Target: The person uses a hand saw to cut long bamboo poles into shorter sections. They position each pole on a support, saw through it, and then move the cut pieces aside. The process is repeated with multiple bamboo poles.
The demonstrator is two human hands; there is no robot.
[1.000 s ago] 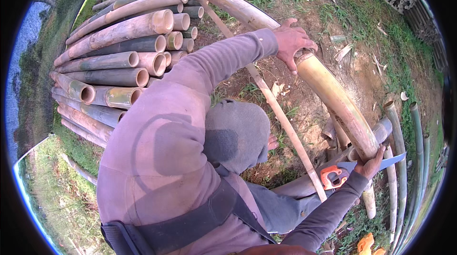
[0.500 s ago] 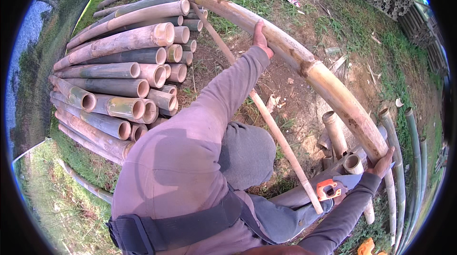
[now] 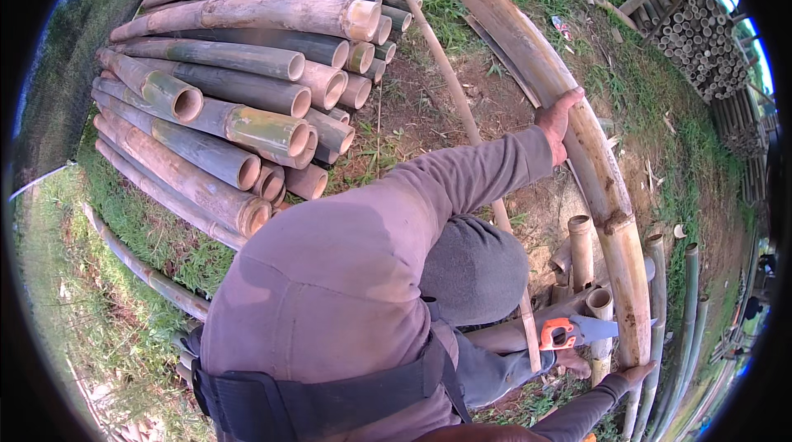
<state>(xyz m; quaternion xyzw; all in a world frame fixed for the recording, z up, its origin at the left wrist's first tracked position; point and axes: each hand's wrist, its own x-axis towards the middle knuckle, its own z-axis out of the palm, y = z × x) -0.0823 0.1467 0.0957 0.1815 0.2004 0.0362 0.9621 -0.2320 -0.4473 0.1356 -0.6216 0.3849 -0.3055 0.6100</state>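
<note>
A thick, tan, brown-stained bamboo pole (image 3: pixel 592 163) runs from the top edge down to the lower right. My left hand (image 3: pixel 559 122) grips it from its left side, partway along. Near its close end, my right hand (image 3: pixel 636 373) holds it from below, some fingers hidden. A handsaw (image 3: pixel 558 333) with an orange handle lies left of that end, its blade reaching behind the pole. Under the saw's handle is a lying bamboo pole (image 3: pixel 505 338). Two short upright bamboo posts, one farther off (image 3: pixel 581 254) and one nearer (image 3: pixel 602 343), stand just left of the held pole.
A large stack of cut bamboo (image 3: pixel 272 101) fills the left side. One slim bamboo stick (image 3: pixel 445 63) slants past my leg. Several greenish poles (image 3: pixel 688 310) rise at the right. Farther back are bundled bamboo ends (image 3: pixel 701 38). Grass and bare soil cover the ground.
The held pole has swung clockwise, and its near end has come closer to me. Both hands have moved with it, keeping their grip. The view has shifted somewhat too.
</note>
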